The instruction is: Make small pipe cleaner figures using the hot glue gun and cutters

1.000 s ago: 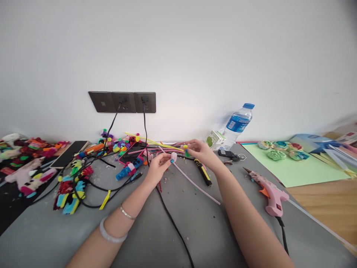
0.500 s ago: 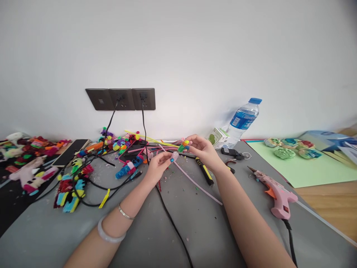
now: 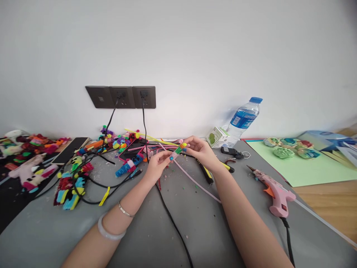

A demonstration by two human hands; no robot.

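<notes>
My left hand (image 3: pixel 159 165), a silver bracelet and a pale bangle on its arm, pinches a pink pipe cleaner piece at its fingertips. Between both hands sits a small green pipe cleaner figure (image 3: pixel 177 150) with yellow and pink bits on top. My right hand (image 3: pixel 203 153) has its fingers closed on the upper end of that figure. The green part now touches the pink piece in my left fingers. A long pink pipe cleaner (image 3: pixel 192 179) trails down to the right beneath my hands. Fingers hide much of the join.
A pink glue gun (image 3: pixel 280 199) lies at right, near green paper (image 3: pixel 295 173) with paper flowers. Behind are a water bottle (image 3: pixel 243 121), a small carton (image 3: pixel 216 137) and keys (image 3: pixel 235 153). Yellow-black pliers (image 3: pixel 205 173) lie by my right wrist. Fuzzy figures and cables (image 3: pixel 173 219) spread leftward.
My hands have come closer together, bringing the green figure against the pink piece in my left fingers. The view has shifted slightly.
</notes>
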